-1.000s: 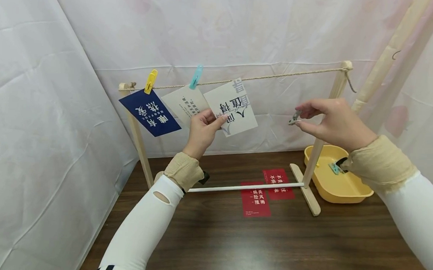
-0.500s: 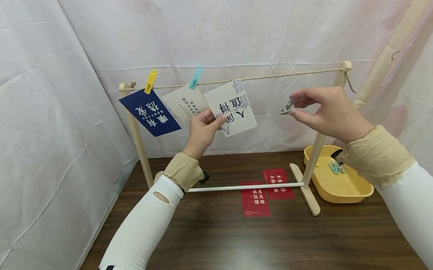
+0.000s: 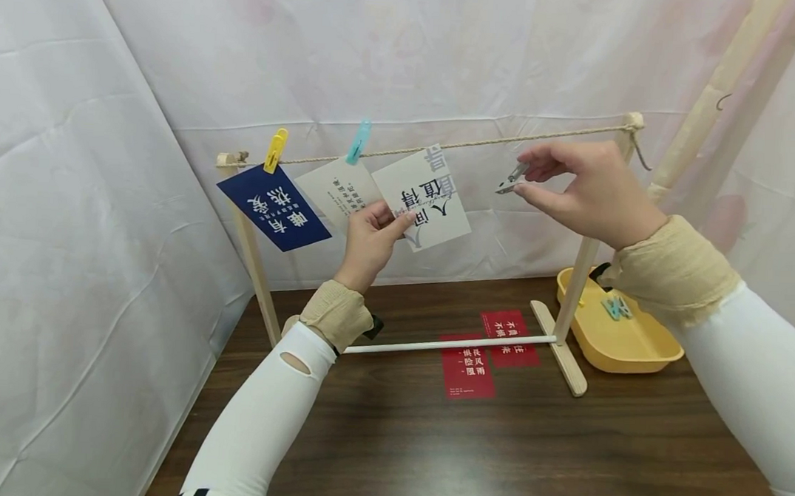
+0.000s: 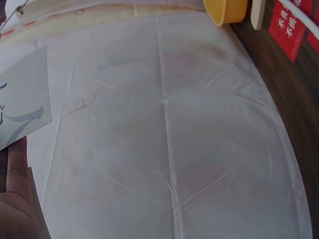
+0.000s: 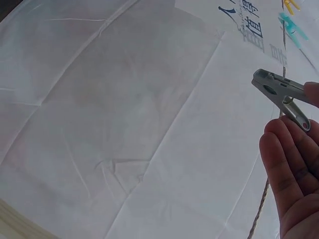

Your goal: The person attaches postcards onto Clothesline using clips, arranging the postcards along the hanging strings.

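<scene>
My left hand (image 3: 369,245) pinches a white card (image 3: 433,201) with dark and pale blue characters, its top corner up at the twine (image 3: 495,142). The right hand (image 3: 583,189) holds a grey clothespin (image 3: 512,179) by its handles, between thumb and fingers, to the right of that card and apart from it. In the right wrist view the clothespin (image 5: 279,92) points toward the card. A cream card (image 3: 336,190) hangs from a light blue clothespin (image 3: 359,143), partly behind the left hand. Farther left, a yellow clothespin (image 3: 276,151) holds a dark blue card (image 3: 276,207).
Two red cards (image 3: 467,368) lie on the brown table (image 3: 389,440) beneath the wooden frame (image 3: 571,300). A white rod (image 3: 413,346) crosses low between its posts. Right of it stands a yellow tray (image 3: 633,354) with several clothespins (image 3: 616,308) inside.
My right hand has moved left and slightly upward with the grey clothespin, closer to the white card. The left hand and its card have stayed in place.
</scene>
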